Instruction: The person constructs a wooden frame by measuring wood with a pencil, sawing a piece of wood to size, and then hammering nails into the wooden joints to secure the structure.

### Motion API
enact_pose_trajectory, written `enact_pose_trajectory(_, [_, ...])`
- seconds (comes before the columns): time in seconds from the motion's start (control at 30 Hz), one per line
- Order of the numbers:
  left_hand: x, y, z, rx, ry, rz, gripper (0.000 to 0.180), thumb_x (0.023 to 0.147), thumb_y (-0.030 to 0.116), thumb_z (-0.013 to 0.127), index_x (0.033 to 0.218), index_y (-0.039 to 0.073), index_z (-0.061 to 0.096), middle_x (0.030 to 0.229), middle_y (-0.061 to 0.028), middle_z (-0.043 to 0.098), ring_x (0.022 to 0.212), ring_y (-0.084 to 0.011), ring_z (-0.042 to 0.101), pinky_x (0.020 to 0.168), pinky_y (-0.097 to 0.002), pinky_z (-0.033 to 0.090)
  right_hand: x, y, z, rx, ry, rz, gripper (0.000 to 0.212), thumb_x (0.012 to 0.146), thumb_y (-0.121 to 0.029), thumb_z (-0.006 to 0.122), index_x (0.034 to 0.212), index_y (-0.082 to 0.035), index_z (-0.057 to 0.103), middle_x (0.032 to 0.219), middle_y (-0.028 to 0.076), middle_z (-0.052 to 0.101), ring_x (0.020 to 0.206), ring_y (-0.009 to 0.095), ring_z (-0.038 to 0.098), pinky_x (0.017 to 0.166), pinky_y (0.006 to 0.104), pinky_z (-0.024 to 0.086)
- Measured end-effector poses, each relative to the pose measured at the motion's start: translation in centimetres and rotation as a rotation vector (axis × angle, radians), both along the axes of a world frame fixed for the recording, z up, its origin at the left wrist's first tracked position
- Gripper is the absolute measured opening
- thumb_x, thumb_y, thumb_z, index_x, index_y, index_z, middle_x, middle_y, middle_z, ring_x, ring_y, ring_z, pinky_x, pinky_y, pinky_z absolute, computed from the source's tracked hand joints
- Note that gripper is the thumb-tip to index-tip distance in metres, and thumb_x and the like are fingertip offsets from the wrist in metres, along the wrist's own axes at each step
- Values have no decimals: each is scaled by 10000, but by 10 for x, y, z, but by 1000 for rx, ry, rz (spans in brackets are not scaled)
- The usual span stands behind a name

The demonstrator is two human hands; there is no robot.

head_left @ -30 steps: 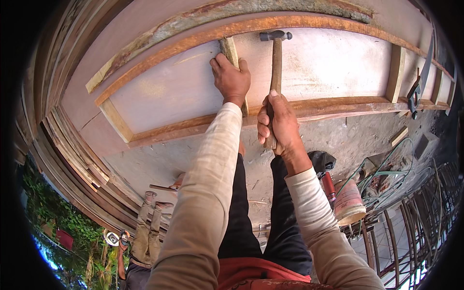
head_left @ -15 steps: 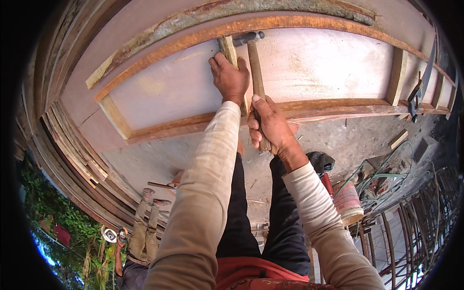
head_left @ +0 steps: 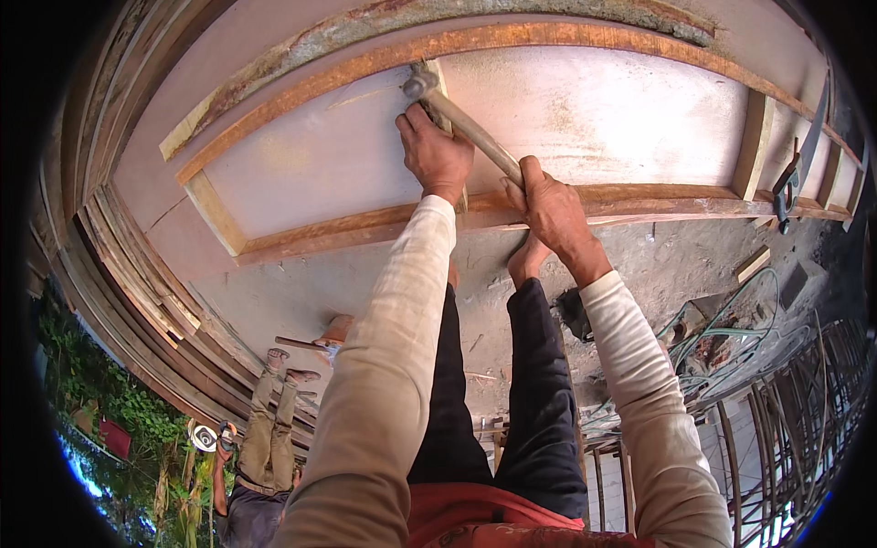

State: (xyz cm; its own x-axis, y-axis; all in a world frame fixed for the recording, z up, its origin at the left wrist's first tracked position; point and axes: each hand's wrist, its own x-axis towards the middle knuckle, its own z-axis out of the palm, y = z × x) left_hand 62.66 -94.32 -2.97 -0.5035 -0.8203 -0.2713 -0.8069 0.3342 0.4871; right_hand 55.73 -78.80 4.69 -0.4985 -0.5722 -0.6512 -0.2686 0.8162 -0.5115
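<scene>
A pale pink panel (head_left: 311, 164) lies before me, framed by a far wooden strip (head_left: 512, 36) and a near strip (head_left: 630, 194). A short wooden crosspiece (head_left: 438, 70) spans the two strips. Around its middle my left hand (head_left: 437, 157) is closed. My right hand (head_left: 555, 212) grips the lower handle of a hammer (head_left: 489, 144), which slants up to the left over the crosspiece. The hammer's head is beside the crosspiece's far end, just beyond my left fingers; whether it touches the wood I cannot tell.
A handsaw (head_left: 804, 155) leans across the frame at the right, near another crosspiece (head_left: 753, 146). Beyond the far strip lies a rough plank (head_left: 301, 66). Boards (head_left: 137, 274) are stacked at left. Another person (head_left: 265, 447) is at lower left. A green hose (head_left: 740, 338) lies at right.
The hammer's head has swung left over to the crosspiece's other side. My right hand has shifted right and slightly away from me. My left hand has stayed on the crosspiece.
</scene>
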Motion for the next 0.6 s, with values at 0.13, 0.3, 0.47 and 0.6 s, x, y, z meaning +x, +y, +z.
enact_pose_trajectory(0.13, [-4, -17, -2, 24, -52, 7, 599, 807, 301, 713, 1239, -11, 440, 1155, -247, 517, 1070, -477, 575, 898, -569, 505, 14, -4, 25, -99, -64, 10, 304, 980, -320, 644, 1045, -63, 495, 790, 202, 670, 734, 415, 686, 625, 504, 538])
enact_pose_trajectory(0.3, [-4, -14, 2, 72, -8, -13, 575, 875, 363, 663, 1227, -27, 430, 1204, -249, 484, 1105, -471, 547, 932, -559, 460, 90, 88, 52, -284, -90, -208, 311, 893, -289, 754, 1027, -62, 589, 726, 159, 662, 650, 393, 683, 589, 440, 551])
enact_pose_trajectory(0.47, [-3, -15, -2, 56, 74, -21, 541, 898, 365, 647, 1210, -20, 430, 1196, -244, 471, 1117, -476, 528, 953, -564, 447, 135, 136, 20, -178, -42, -78, 289, 870, -285, 728, 956, -73, 551, 738, 153, 674, 641, 358, 687, 575, 445, 560])
enact_pose_trajectory(0.6, [-4, -15, -5, 64, 61, -35, 580, 905, 399, 635, 1203, -51, 423, 1208, -266, 464, 1154, -477, 494, 973, -553, 430, 144, 128, -15, -3, 9, 26, 305, 927, -343, 665, 945, -74, 521, 776, 148, 689, 667, 362, 699, 595, 472, 564])
